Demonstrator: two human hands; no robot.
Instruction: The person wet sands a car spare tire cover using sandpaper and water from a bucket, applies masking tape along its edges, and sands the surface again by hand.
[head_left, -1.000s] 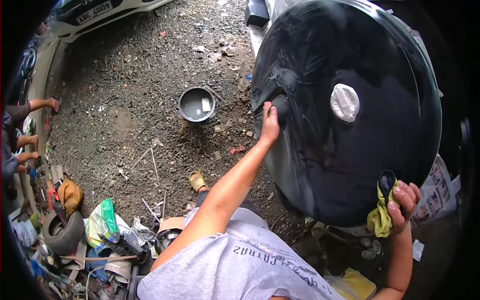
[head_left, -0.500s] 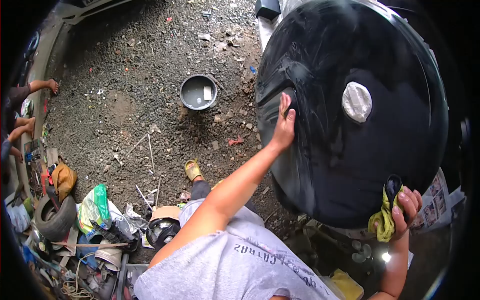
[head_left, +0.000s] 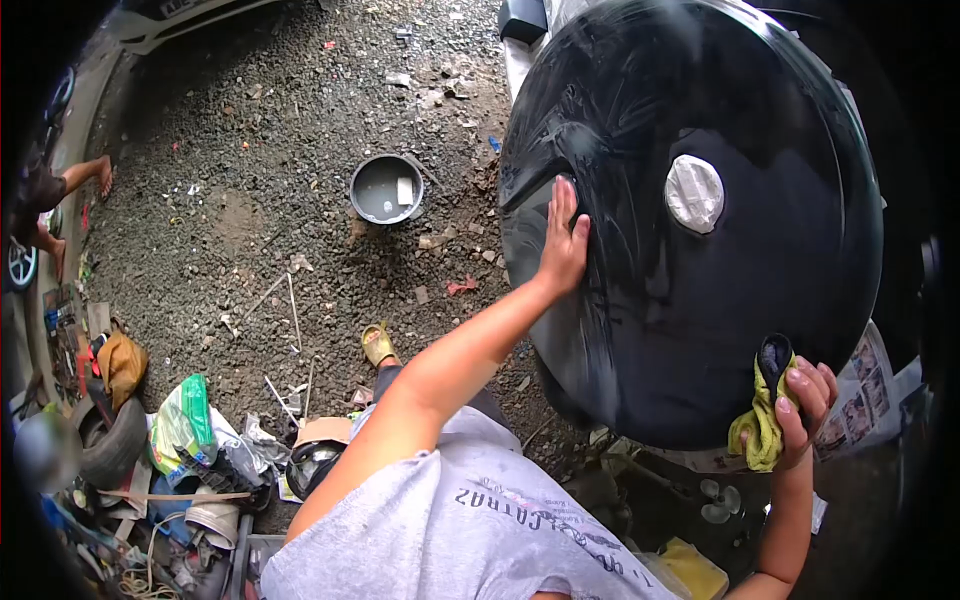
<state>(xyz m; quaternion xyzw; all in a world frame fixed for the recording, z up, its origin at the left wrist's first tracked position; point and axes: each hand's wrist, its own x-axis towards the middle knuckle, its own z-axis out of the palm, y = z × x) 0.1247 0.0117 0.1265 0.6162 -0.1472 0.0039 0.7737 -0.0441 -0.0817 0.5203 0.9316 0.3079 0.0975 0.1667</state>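
Note:
A large, glossy black rounded panel (head_left: 640, 340) with whitish wet smears fills the right half of the view. My left hand (head_left: 566, 240) lies on its left part, fingers stretched out along the surface; what may be under the palm is hidden. At the panel's lower right edge, my right hand (head_left: 808, 400) is closed on a yellow cloth (head_left: 757, 435). A black piece (head_left: 775, 355) with a greyish inside sticks up from the cloth. An oval patch of whitish covering (head_left: 694, 194) sits on the panel's upper middle.
A grey basin (head_left: 383, 190) holding a white block (head_left: 404, 191) stands on the gravel. At lower left lie a tyre (head_left: 115, 450), plastic bags (head_left: 183, 425) and mixed clutter. Another person's bare leg (head_left: 85, 175) shows at far left. Newspaper (head_left: 860, 400) lies beside the panel.
My left hand has slid slightly up along the panel, its fingers now closer together. My right hand still holds the cloth. The whole view has shifted a little.

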